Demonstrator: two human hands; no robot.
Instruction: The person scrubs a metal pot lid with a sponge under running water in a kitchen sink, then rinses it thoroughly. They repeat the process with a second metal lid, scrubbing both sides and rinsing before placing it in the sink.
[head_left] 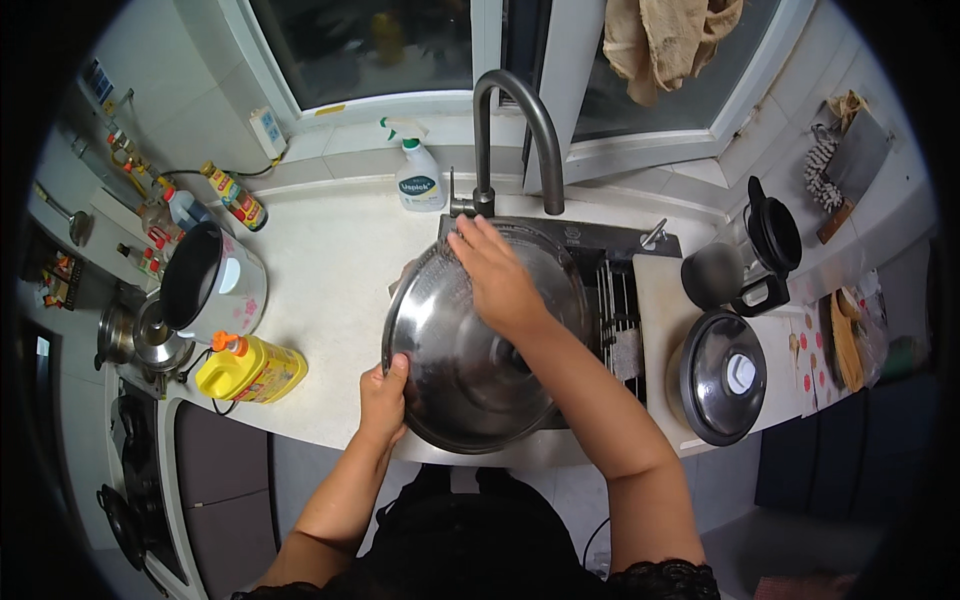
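Holding one basin [450, 335], two hands [383, 402]

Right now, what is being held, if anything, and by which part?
A large metal basin: the left hand grips its left rim; the right hand lies against its surface.

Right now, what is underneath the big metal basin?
Past its right edge, part of the dark sink and a metal rack show. Whatever lies directly beneath the metal basin is covered, so I cannot tell.
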